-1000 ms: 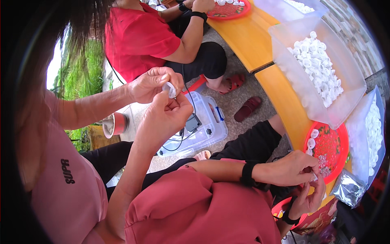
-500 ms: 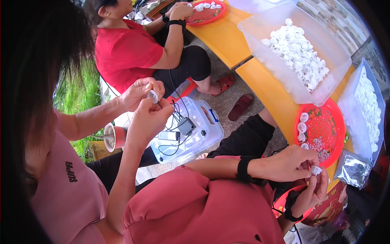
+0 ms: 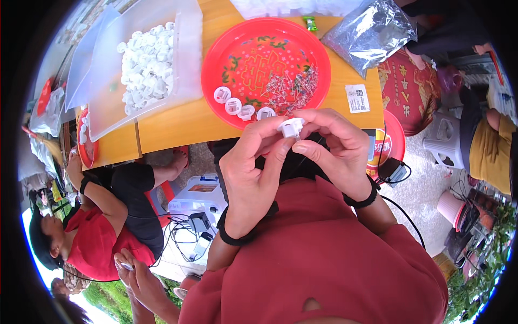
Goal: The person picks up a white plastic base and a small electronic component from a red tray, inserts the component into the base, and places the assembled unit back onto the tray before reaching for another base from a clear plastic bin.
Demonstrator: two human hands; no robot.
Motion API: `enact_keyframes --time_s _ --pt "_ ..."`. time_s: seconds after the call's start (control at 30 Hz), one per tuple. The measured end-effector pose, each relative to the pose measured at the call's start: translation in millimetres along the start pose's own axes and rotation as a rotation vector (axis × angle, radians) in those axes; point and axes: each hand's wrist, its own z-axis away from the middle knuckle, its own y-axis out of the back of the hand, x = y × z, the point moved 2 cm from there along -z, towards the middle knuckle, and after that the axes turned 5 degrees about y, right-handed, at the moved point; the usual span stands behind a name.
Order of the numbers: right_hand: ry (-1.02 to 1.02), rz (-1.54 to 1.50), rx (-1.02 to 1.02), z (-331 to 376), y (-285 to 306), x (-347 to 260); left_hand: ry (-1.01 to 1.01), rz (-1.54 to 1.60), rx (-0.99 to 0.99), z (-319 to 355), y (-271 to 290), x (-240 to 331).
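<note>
Between the fingertips of my left hand (image 3: 249,175) and my right hand (image 3: 341,159) is a small white plastic cap (image 3: 291,127). Both hands are closed on it, thumbs toward me, just off the table's near edge. Something small and pale shows at its lower side, too small to name. Just beyond my fingers lies a round red tray (image 3: 220,65) with a printed pattern. Several round white plastic caps (image 3: 233,106) line its near left side. On its right is a heap of tiny clear pieces with thin wire legs (image 3: 294,89).
A clear bin (image 3: 186,65) of white caps stands left on the table (image 3: 345,70). A silvery bag (image 3: 372,35), a white card (image 3: 357,99) and a green wrapper (image 3: 310,23) lie rightward. Co-workers sit left; one person's hands (image 3: 135,275) hold a small white piece. Cables (image 3: 186,232) lie on a lidded box.
The view has swung from the co-workers at my left toward the tray, bringing my hands from the lower right to the middle. The white cap is still held between both hands.
</note>
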Motion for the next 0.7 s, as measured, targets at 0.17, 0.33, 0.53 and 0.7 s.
enact_keyframes --time_s 0.17,0.33,0.53,0.7 --pt "0.025 0.032 0.008 1 -4 6 0.015 -0.009 0.004 2 2 -9" --pt "0.039 0.095 0.022 0 -11 11 0.031 -0.003 0.018 2 7 -9" --pt "0.203 0.222 0.012 -3 -18 12 -0.064 -0.023 0.051 2 11 -20" --pt "0.254 0.288 0.027 0 -20 13 -0.080 -0.096 0.036 6 10 -23"
